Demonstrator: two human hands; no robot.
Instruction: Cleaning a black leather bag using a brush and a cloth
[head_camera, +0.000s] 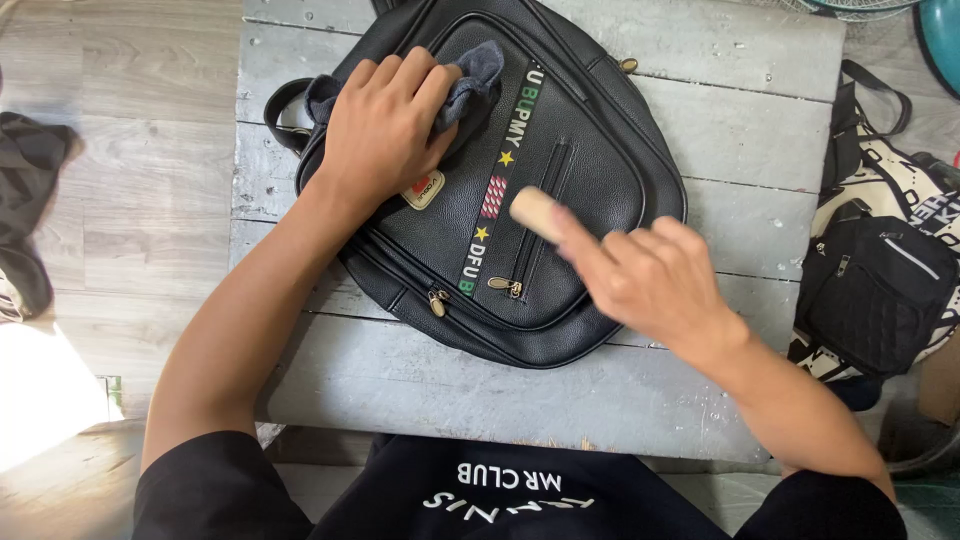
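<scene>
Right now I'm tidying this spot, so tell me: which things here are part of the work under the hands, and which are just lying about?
In use:
black backpack on the grey wooden table
dark grey cloth under the left hand
pale wooden handle in the right hand

Lying about:
patterned bag on the floor, right
dark cloth on the floor, left

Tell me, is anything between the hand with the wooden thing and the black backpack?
Nothing visible. The right hand holds a light wooden handle right over the black backpack, with no other thing between them. The left hand presses a dark grey cloth onto the backpack's upper part, off to the side.
</scene>
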